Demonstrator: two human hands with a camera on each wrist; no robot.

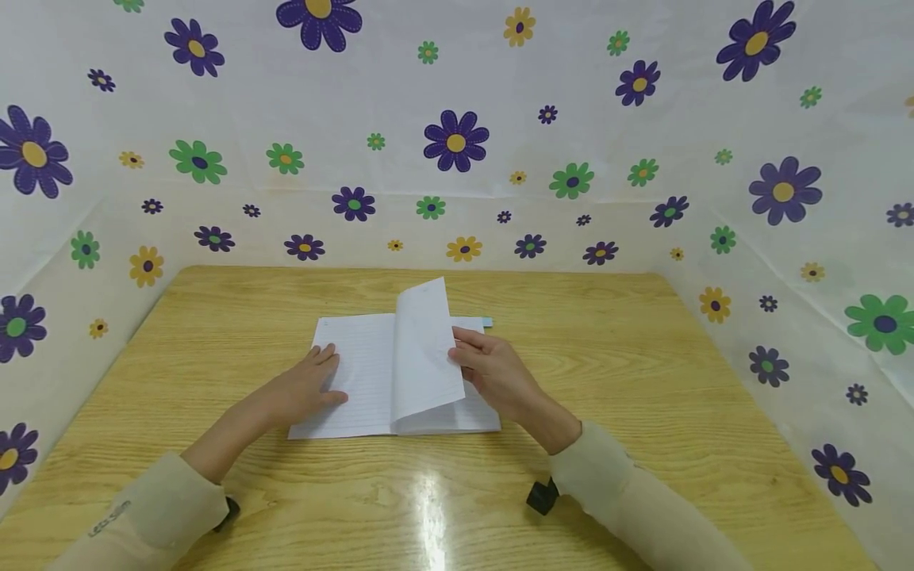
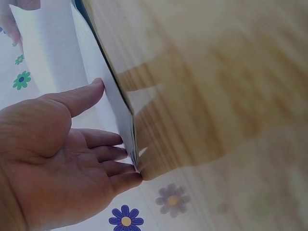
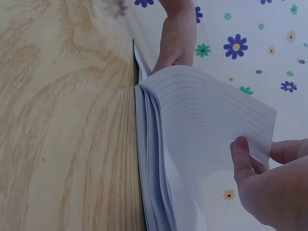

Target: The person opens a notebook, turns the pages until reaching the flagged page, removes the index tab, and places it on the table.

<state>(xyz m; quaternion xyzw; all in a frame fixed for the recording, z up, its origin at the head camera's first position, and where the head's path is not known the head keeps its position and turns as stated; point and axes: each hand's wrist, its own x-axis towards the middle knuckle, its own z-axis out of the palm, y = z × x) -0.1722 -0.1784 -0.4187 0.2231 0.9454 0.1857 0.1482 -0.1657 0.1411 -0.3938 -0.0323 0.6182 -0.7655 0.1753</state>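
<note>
A lined notebook [image 1: 357,361] lies spread on the wooden table. One of its pages [image 1: 427,349] is lifted and curves up near the fold. The right hand [image 1: 503,379] pinches the outer edge of that page between thumb and fingers. In the right wrist view the raised leaf [image 3: 207,110] shows ruled lines, above the stacked pages. The left hand [image 1: 303,390] rests on the outer edge of the left page, its fingers fairly straight. From the left wrist view, the left fingertips [image 2: 115,154] touch the notebook's edge.
The wooden tabletop [image 1: 614,349] surrounds the notebook. White sheeting with printed flowers [image 1: 457,143] stands behind and on both sides. A small light-blue tab [image 1: 488,322] sticks out at the notebook's upper right. A black object [image 1: 543,497] sits by the right sleeve.
</note>
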